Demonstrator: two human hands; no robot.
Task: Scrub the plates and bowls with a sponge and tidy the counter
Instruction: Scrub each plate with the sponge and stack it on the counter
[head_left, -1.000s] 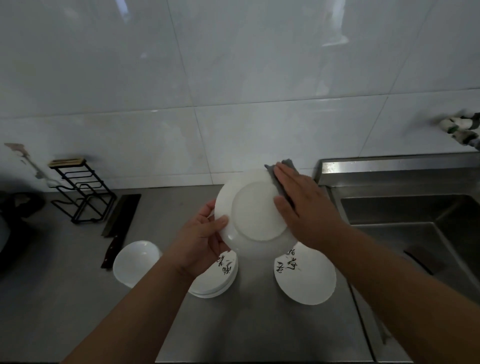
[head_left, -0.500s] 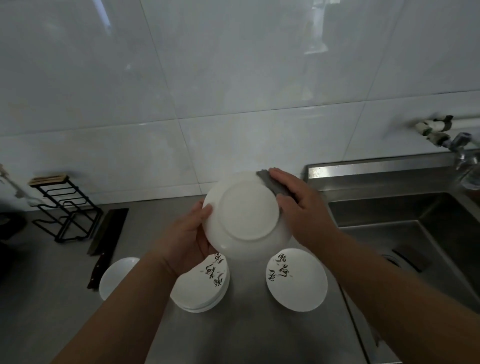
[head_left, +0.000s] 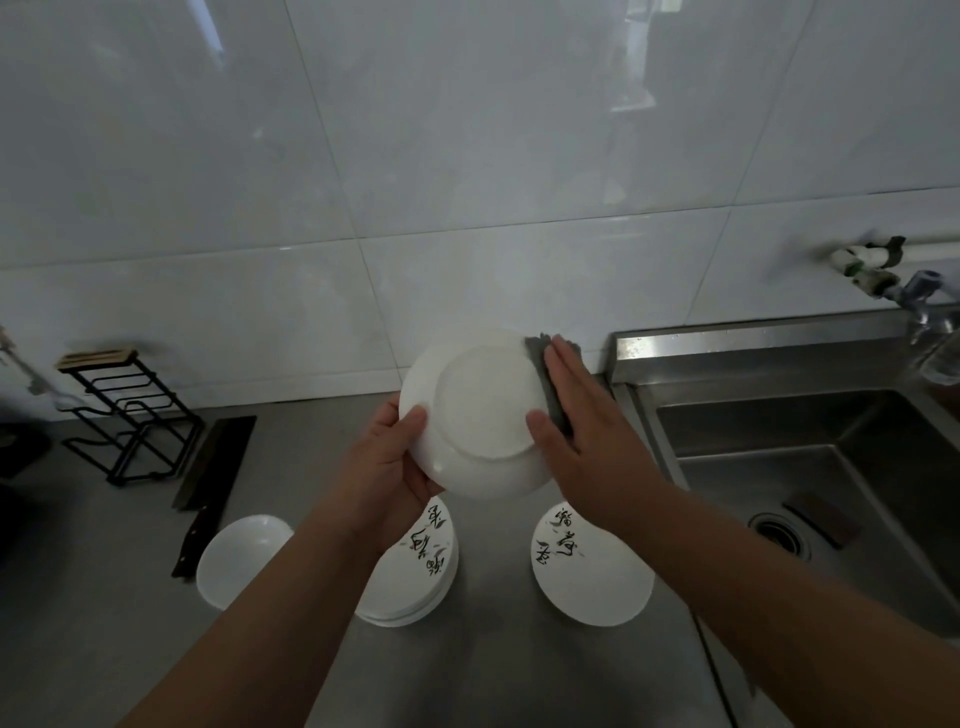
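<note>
- the plate (head_left: 483, 415) is held up above the counter (head_left: 493, 675), tilted, with its underside toward the camera.
- the left hand (head_left: 384, 467) grips the plate's left rim, thumb curled over the underside and fingers hidden behind. this hold likely needs to be firm, since a wet glaze would slip.
- the right hand (head_left: 582, 431) lies flat, fingers straight and together, pressing the grey sponge (head_left: 543, 364) against the plate's right rim. the thumb rests on the base.
- the best move is probably to sweep the sponge round the foot ring and rim, turning the plate with the left hand rather than reaching across.
- press evenly; a hard push at one edge could lever the plate out of the grip.
- the stack of plates (head_left: 415, 587) and a lone plate (head_left: 592, 571) sit directly below, so a drop would chip them. working nearer the sink (head_left: 831, 467) looks safer.
</note>
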